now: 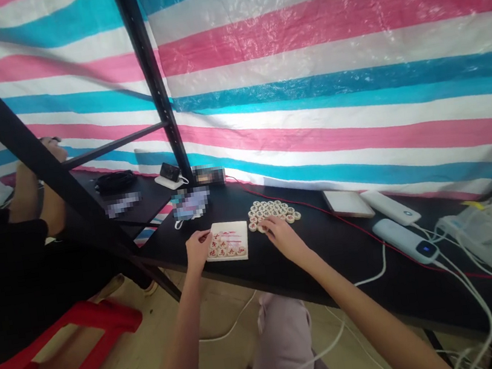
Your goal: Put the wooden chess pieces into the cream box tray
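A shallow cream box [229,240] lies on the black table [328,246], with a row of round wooden game pieces with red marks along its near side. My left hand [197,247] rests at the box's left edge, fingers curled against the rim. A heap of several more round pieces [273,210] lies just right of the box. My right hand [279,233] reaches into the near edge of that heap, fingertips pinched on a piece.
A flat cream lid [348,203] and two white power banks [391,207] [407,239] lie to the right, with white and red cables. A black post [153,81] rises behind the box. Another person's arm [37,195] shows at left, above a red stool [60,357].
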Demonstrator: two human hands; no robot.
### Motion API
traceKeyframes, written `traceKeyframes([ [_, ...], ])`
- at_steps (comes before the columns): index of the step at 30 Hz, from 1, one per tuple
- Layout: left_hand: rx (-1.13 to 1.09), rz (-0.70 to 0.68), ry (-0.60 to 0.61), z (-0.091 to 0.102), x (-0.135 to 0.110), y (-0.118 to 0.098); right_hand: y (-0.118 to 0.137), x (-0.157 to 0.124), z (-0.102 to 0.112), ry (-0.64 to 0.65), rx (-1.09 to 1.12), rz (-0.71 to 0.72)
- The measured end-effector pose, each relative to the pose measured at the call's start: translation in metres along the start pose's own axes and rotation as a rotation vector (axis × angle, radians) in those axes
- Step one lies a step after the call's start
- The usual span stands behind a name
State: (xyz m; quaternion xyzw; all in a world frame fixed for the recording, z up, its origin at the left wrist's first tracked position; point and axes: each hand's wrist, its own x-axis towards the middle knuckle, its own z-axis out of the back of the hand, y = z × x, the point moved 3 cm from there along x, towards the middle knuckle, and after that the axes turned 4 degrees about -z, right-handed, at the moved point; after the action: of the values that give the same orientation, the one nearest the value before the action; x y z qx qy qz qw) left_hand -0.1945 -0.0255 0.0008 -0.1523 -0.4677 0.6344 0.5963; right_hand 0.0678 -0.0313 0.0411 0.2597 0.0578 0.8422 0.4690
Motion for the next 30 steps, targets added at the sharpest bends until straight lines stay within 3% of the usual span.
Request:
traceKeyframes([
  [4, 0.038, -0.005, 0.003, -0.001, 0.001, -0.003, -0.032, -0.033, -0.003, 0.064, -0.098, -0.057],
  [8, 0.036, 0.004, 0.0, -0.001, 0.0, -0.006, -0.039, -0.046, -0.004, -0.059, -0.107, -0.171],
  [15, 0.052, 0.002, 0.004, -0.001, 0.0, -0.004, -0.043, -0.03, -0.011, -0.033, -0.047, -0.171],
  [23, 0.058, 0.004, 0.009, -0.001, 0.001, -0.005, -0.046, -0.01, -0.012, -0.027, -0.247, -0.197],
  [30, 0.046, 0.0, 0.001, -0.002, 0.001, -0.003, -0.036, -0.009, -0.011, 0.089, -0.323, -0.154],
])
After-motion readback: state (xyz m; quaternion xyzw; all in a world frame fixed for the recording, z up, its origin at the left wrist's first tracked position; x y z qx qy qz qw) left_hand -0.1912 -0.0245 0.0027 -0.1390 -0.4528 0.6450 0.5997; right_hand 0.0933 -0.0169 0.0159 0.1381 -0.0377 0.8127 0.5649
